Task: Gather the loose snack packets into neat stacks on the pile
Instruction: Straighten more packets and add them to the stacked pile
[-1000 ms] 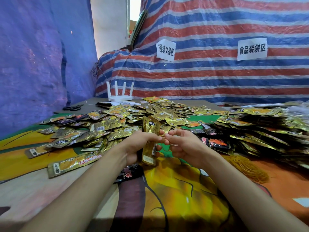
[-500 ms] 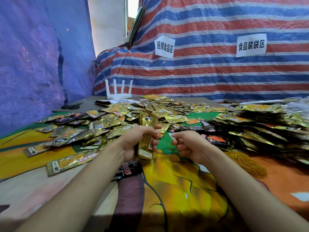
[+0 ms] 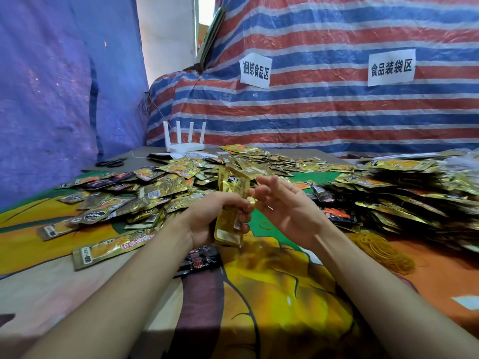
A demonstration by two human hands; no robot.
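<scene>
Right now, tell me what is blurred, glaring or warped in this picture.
Head view: the wide lens bows the bands of the striped tarp. The right hand is soft with motion at its fingertips, and the stacked pile smears toward the right edge. Foil on the held packets in the left hand glints, and the gap above the tarp is blown out white.

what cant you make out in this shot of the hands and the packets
All in the head view:
- Packet count in the bundle: the left hand wraps its middle.
- Whether the right hand pinches anything at its fingertips: too small, blurred.
- Black packet: the left forearm covers most of it.
- Stacked pile: blurred, cut by the right edge.
</scene>
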